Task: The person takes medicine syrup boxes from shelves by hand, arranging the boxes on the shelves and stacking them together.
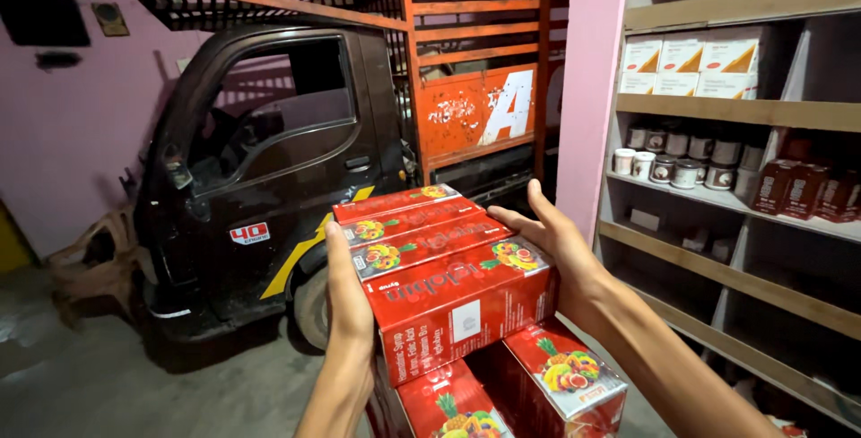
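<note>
A stack of red cartons (448,277) with fruit pictures fills the centre foreground. My left hand (348,299) presses flat against the left side of the upper cartons. My right hand (549,239) clasps their right side with fingers spread toward the far end. Both hands squeeze the top group, which rests on more red cartons (547,380) below.
A black small truck (269,169) with an orange slatted cargo bed (466,61) stands just ahead on a concrete floor. Wooden shelves (744,111) on the right hold white boxes, small jars and brown cartons. A pink pillar (587,88) stands between truck and shelves.
</note>
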